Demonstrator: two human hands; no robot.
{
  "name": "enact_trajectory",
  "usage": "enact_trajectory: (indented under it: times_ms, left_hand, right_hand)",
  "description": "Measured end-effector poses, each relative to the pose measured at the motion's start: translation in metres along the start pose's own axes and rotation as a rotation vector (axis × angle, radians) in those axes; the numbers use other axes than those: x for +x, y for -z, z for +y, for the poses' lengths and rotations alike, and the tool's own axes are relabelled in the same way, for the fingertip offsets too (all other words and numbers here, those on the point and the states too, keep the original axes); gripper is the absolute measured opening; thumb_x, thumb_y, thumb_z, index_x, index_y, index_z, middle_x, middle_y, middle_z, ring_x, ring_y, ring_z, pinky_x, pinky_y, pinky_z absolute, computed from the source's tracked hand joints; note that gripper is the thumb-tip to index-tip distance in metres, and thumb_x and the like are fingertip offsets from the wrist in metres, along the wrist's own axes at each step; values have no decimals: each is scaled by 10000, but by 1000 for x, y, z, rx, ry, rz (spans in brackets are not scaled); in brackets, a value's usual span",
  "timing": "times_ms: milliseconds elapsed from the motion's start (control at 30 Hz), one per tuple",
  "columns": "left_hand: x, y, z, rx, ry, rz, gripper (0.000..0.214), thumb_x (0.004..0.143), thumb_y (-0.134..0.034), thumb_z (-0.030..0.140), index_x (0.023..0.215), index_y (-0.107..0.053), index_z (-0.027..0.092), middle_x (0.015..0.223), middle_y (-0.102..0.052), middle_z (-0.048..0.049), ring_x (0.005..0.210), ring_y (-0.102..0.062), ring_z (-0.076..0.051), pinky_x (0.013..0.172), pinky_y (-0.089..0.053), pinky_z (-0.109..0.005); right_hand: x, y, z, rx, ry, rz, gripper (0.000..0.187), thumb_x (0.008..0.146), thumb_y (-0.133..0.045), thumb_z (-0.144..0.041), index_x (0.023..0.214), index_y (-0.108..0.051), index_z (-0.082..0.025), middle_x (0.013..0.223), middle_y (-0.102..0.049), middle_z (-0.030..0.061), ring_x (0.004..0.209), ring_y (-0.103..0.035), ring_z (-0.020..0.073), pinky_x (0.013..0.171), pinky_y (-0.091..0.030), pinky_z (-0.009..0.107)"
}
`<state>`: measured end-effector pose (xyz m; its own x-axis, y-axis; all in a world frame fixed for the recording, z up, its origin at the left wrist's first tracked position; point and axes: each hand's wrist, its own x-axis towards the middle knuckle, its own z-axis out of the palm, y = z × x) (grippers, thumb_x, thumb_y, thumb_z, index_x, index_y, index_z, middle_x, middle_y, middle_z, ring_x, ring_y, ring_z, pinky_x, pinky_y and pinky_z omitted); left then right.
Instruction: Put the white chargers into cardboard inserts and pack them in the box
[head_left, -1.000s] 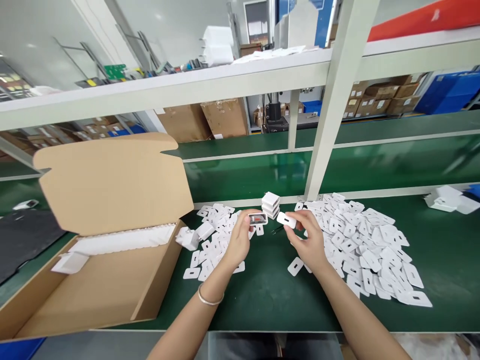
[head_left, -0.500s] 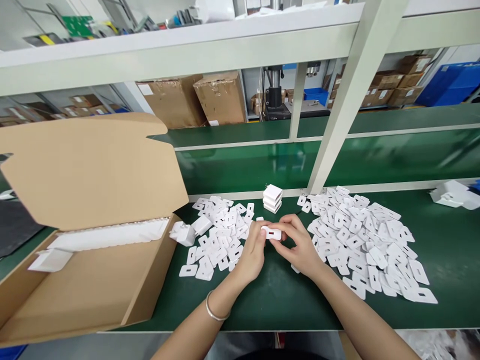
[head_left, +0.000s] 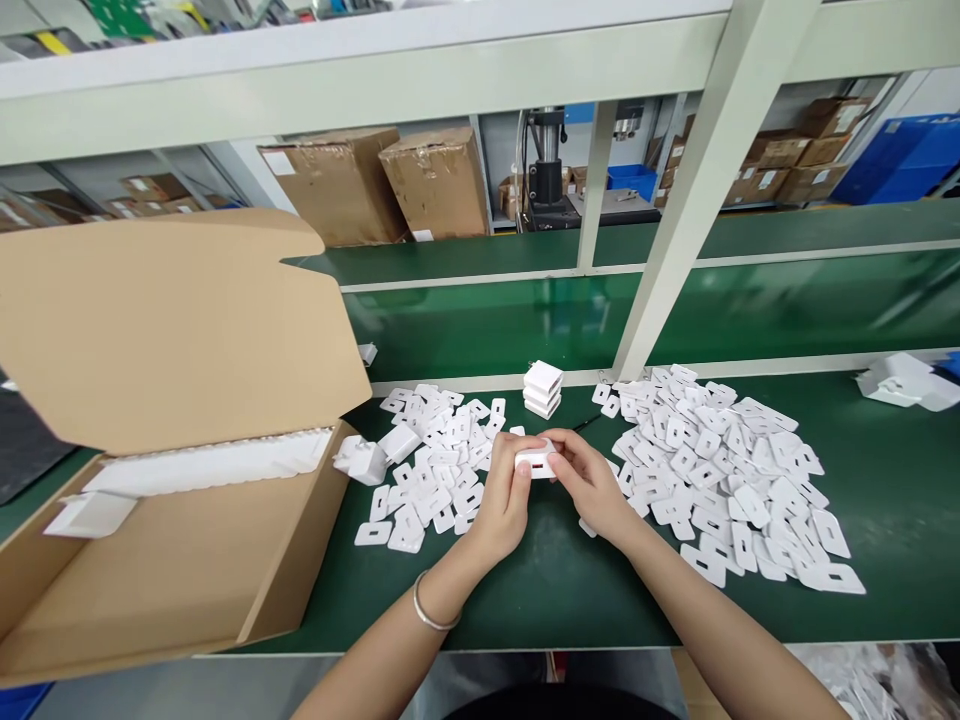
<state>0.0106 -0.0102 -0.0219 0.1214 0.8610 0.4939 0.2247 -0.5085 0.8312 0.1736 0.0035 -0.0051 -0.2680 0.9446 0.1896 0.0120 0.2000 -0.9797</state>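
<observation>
Between my two hands is a white USB charger (head_left: 534,462), its slotted face turned toward me. My left hand (head_left: 504,492) closes around its left side, and my right hand (head_left: 589,482) grips the right side with thumb and fingers. Behind my hands stands a short stack of white chargers (head_left: 542,388). A pile of white slotted cover plates (head_left: 442,460) spreads out left of my left hand, with a white charger (head_left: 361,461) at its edge. To the right of my right hand lies a larger pile of similar plates (head_left: 720,470).
An open cardboard box (head_left: 202,570) with white pieces inside sits at the left. A slanted pale post (head_left: 709,190) rises from the green table's (head_left: 555,590) back edge. White parts (head_left: 904,382) lie at the far right. Large cartons (head_left: 439,185) stand beyond the bench.
The charger has tilted in my hands so its top now shows as well as its slotted face. My hands stay in nearly the same place; the view has shifted slightly.
</observation>
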Motion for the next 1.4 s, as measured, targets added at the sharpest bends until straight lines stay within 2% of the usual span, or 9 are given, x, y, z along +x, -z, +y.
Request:
enact_trajectory:
  times_ms: [133,367,467,633,833,1000,1133,1300,1400]
  left_hand:
    - [2,2,-1,-38,30,-25,413,1133,-300,480,1257,-633,270,1096,-573,-79,1012,-569,-234,921,-506,-394]
    - [5,8,-7,-93,63,-112,447,1133,-307,482,1309,-663,279,1065,-577,-74,900,-555,-205,771,-508,-338]
    - [8,8,-10,-63,4,-89,398,1129,-368,460,1255,-688,261,1056,-617,-75,890,-572,-203,769,-511,-341]
    - [10,7,-13,-24,-86,-31,354,1126,-416,422,1194,-716,245,979,-616,-56,908,-594,-201,798,-494,-345]
    - [9,5,-13,-7,-96,-8,377,1132,-392,426,1169,-718,241,1000,-646,-59,916,-596,-202,819,-489,-355]
    - [11,7,-10,-44,31,-137,486,1135,-284,505,1355,-635,252,1176,-658,-96,924,-608,-201,827,-527,-363]
    - [13,10,-8,-79,65,-240,452,1120,-354,526,1418,-571,265,1299,-660,-108,1069,-644,-231,920,-541,-390]
    - [12,13,-10,-38,-83,-165,356,1118,-416,464,1347,-603,265,1199,-669,-96,1034,-633,-230,903,-527,-392]
    - [9,16,-9,-35,-186,-126,315,1116,-442,430,1329,-618,278,1061,-616,-64,917,-581,-199,804,-502,-343]
  right_hand:
    - [-1,0,0,-28,9,32,378,1003,-611,-573,1160,-649,-231,974,-648,38,884,-620,203,803,-526,347]
    - [0,1,0,-36,3,65,379,992,-608,-599,1110,-656,-241,881,-594,13,798,-581,192,734,-490,334]
    - [-1,-1,2,-48,-7,79,380,994,-598,-605,1080,-652,-239,846,-563,0,768,-556,183,709,-477,327]
    - [-2,-4,4,-26,-51,50,394,1006,-576,-606,1127,-639,-236,934,-629,26,851,-605,200,769,-502,344]
    - [-1,-7,5,-12,-52,76,397,975,-630,-604,1119,-643,-235,918,-626,24,891,-636,215,818,-524,360]
    - [2,-3,7,-12,-85,124,428,969,-615,-645,1091,-650,-236,896,-654,25,810,-640,202,740,-523,343]
    - [2,-1,8,-37,-67,128,444,985,-585,-660,1106,-645,-237,908,-651,30,810,-637,205,741,-528,354]
    - [-2,1,1,-55,23,28,439,964,-667,-609,1217,-610,-255,1024,-652,50,918,-638,226,811,-548,380]
    - [-4,2,-6,-64,75,-22,440,942,-727,-567,1239,-603,-267,1073,-645,56,937,-626,227,813,-543,378]
